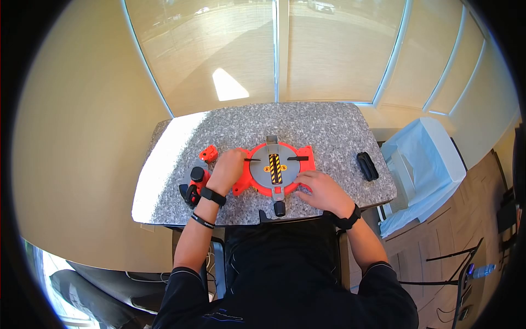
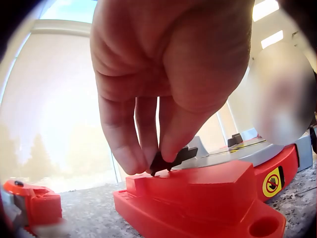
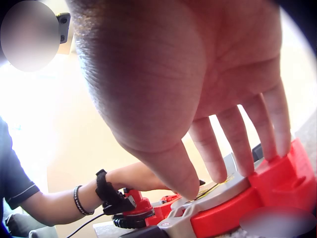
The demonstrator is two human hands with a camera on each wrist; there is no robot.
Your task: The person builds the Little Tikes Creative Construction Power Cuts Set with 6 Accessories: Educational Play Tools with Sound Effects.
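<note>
A red toy mitre saw base (image 1: 240,185) lies on the granite table, its round grey turntable (image 1: 259,176) crossed by a yellow-and-black striped slot strip (image 1: 275,169). My left hand (image 1: 227,169) is at the base's left side. In the left wrist view its thumb and fingertips pinch a small black flat piece (image 2: 178,157) whose short pegs point down, right at the red top surface. A similar black piece (image 1: 298,158) sits on the right side. Fingers spread, my right hand (image 1: 324,192) rests on the base's right front edge. A black-tipped handle (image 1: 280,208) points toward me.
Left of the base lie a red-and-black saw part (image 1: 198,178) and a small red part (image 1: 208,154). A black oblong object (image 1: 367,166) is near the table's right edge. Beyond that edge stands a bin with a pale blue liner (image 1: 433,151). Windows line the far side.
</note>
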